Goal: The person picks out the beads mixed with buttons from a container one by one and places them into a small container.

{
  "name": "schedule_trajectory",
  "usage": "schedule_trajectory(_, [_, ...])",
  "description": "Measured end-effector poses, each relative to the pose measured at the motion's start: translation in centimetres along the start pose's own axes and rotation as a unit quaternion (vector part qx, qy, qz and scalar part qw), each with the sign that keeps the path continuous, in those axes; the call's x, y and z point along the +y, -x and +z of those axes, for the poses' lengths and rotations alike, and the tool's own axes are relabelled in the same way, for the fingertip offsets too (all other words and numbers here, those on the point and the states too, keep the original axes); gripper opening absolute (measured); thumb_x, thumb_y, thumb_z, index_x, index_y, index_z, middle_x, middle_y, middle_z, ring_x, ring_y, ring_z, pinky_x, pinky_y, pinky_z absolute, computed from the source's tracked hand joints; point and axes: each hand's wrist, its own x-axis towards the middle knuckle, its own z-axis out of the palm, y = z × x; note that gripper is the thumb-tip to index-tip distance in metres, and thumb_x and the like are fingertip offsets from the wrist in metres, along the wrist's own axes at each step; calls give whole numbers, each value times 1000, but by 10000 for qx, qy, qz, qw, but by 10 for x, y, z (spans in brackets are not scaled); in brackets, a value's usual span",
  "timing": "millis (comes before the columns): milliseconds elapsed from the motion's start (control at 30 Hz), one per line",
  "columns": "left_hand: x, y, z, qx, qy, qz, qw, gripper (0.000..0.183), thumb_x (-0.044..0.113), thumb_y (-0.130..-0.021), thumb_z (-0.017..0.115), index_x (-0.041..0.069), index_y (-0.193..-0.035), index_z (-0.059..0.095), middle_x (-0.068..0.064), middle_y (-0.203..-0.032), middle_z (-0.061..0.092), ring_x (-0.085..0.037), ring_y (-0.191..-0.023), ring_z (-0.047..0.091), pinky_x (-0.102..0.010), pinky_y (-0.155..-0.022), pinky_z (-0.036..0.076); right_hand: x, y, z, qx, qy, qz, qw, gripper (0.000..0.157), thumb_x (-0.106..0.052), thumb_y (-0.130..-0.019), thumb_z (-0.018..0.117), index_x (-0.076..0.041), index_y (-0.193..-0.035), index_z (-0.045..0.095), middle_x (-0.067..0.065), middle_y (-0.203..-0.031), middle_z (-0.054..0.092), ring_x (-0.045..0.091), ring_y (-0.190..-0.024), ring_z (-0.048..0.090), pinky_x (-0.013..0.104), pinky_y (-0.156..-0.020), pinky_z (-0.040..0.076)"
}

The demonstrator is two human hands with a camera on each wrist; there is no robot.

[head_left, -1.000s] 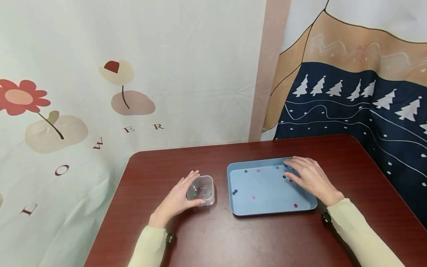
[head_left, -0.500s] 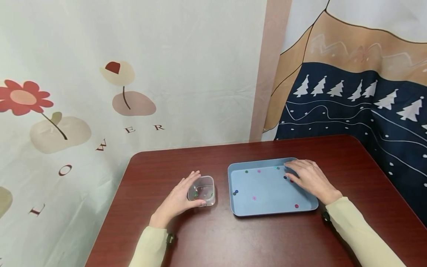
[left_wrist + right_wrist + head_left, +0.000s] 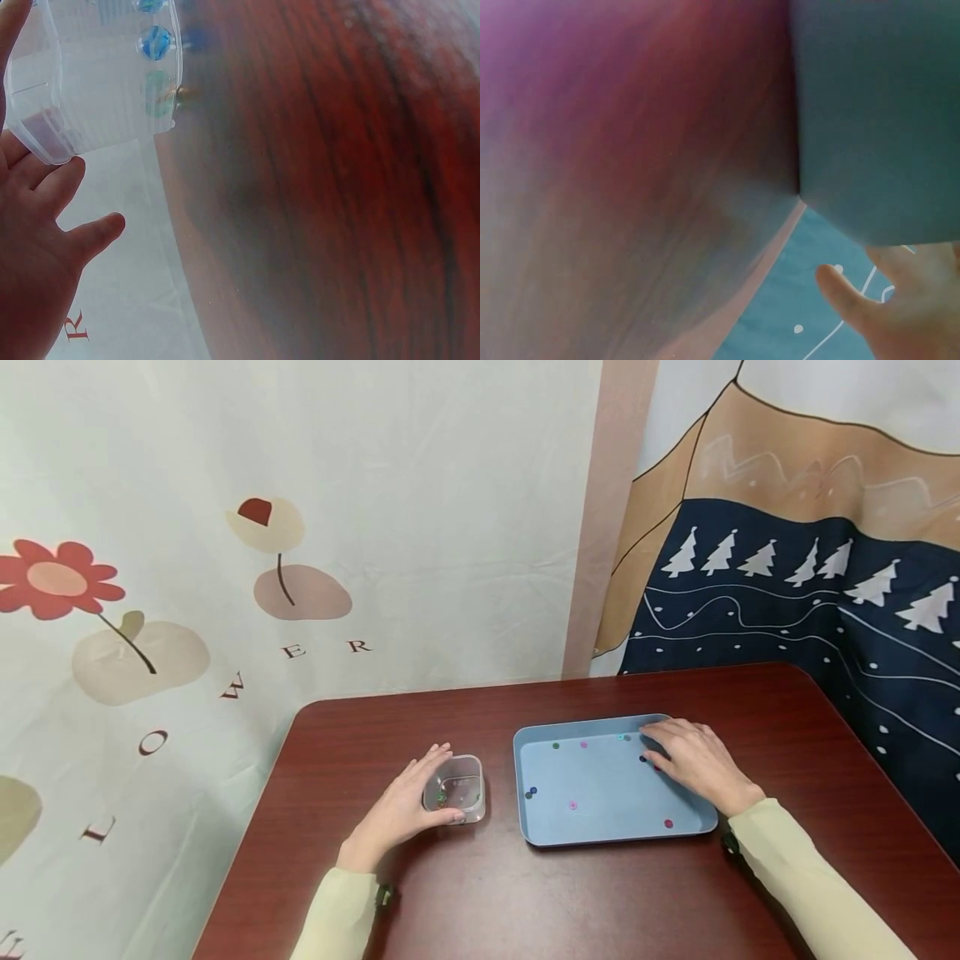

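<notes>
My left hand point(image 3: 397, 818) holds a small clear plastic box point(image 3: 468, 765), thumb on its near side and fingers on its far side. Blue and green glass beads show through the wall of that box point(image 3: 97, 82) in the left wrist view. My right hand point(image 3: 697, 760) reaches over the back right corner of a light blue tray point(image 3: 607, 822), fingertips low inside it. Its thumb and forefinger stand apart, beside a dark bead point(image 3: 642, 758). The other fingertips are hidden. In the right wrist view the tray point(image 3: 877, 112) covers part of the hand point(image 3: 922, 300).
Several small beads lie scattered in the tray, among them a pink one point(image 3: 573, 806), a red one point(image 3: 668, 823), a green one point(image 3: 556, 746) and a blue one point(image 3: 533, 791). The dark red wooden table point(image 3: 495, 893) ends at a printed curtain point(image 3: 450, 527).
My right fingers have drawn down and inward at the tray's back corner, covering blue beads that showed there earlier. My left hand and the box stay in place.
</notes>
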Motion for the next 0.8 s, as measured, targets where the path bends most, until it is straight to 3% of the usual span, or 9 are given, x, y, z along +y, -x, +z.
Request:
schedule_trajectory(400, [1, -1, 0, -47, -44, -40, 10000, 100, 53, -78, 87, 5, -155, 45, -8, -164, 40, -29, -153, 32, -58, -122, 27, -3, -1, 1, -100, -91, 164, 9998, 52, -8, -90, 79, 1, -138, 62, 25, -138, 61, 45, -130, 53, 68, -104, 43])
schedule_trajectory(800, [0, 0, 0, -97, 44, -123, 9999, 101, 53, -78, 87, 7, -157, 44, -7, -165, 39, -26, -154, 30, -56, -124, 25, -3, -1, 3, -126, -154, 206, 9996, 53, -7, -90, 79, 2, -140, 61, 26, -138, 60, 46, -129, 53, 68, -105, 43])
